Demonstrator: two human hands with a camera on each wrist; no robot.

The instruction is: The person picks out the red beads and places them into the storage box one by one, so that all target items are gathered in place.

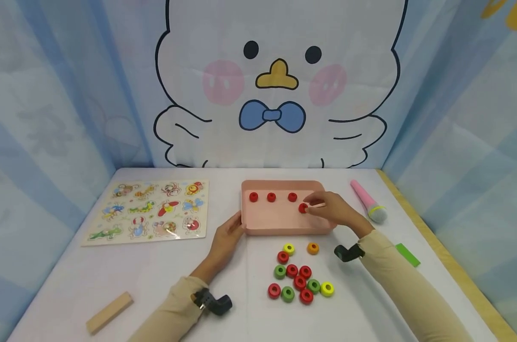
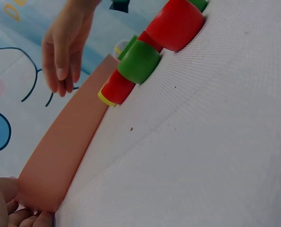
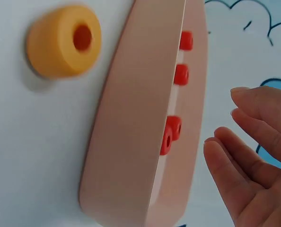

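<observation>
A pink tray [image 1: 284, 229] holds several red beads, three in a row along its back and one red bead [image 1: 303, 208] lower at the right. At the tray's left front corner, my left hand [image 1: 227, 240] grips the wall, its thumb [image 2: 5, 188] and curled fingers showing in the left wrist view. Over the tray's right side is my right hand [image 1: 333, 209], fingertips close to the lower red bead in the head view. The right wrist view shows its fingers [image 3: 225, 161] apart, with nothing between them.
In front of the tray lie loose red, green and yellow beads [image 1: 299, 283] and an orange bead [image 1: 313, 248]. An insect picture board [image 1: 149, 211] is at left, a wooden block [image 1: 109, 313] front left. A pink toy microphone [image 1: 367, 199] and a green piece [image 1: 408, 255] lie right.
</observation>
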